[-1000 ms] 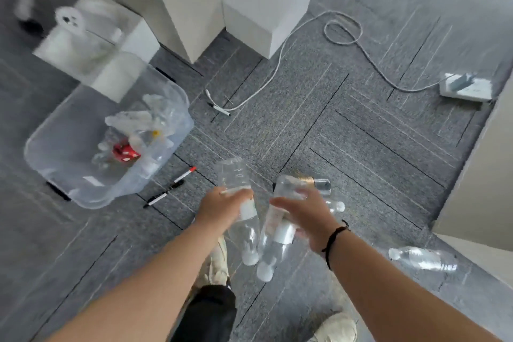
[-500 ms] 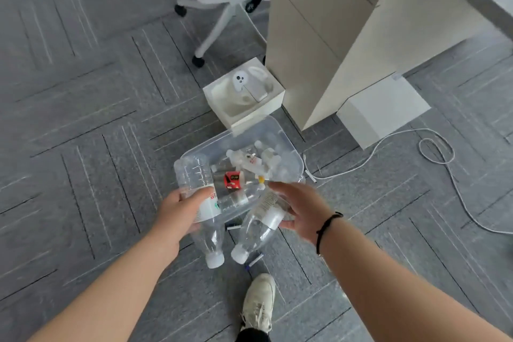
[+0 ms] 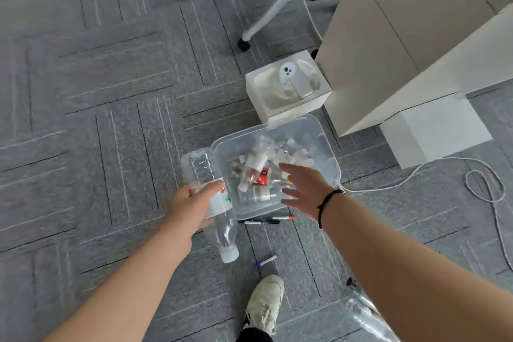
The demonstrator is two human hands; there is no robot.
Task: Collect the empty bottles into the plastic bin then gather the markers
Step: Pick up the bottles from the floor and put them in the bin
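Observation:
A clear plastic bin sits on the grey carpet and holds several empty bottles. One clear bottle hangs tilted just above the pile, free of my hand. My right hand hovers over the bin's near right corner, fingers spread and empty. My left hand grips a clear bottle around its label, cap pointing toward me, just left of the bin. A black marker and a red-tipped marker lie against the bin's near edge. A blue-capped marker lies closer to my shoe.
A white open box touches the bin's far side. A beige cabinet and white block stand to the right. An office chair base is beyond. A white cable loops at right. Another clear bottle lies under my right forearm.
My right hand has let go of its bottle over the bin and opened. My left hand keeps its bottle, now beside the bin. The view moved closer to the bin.

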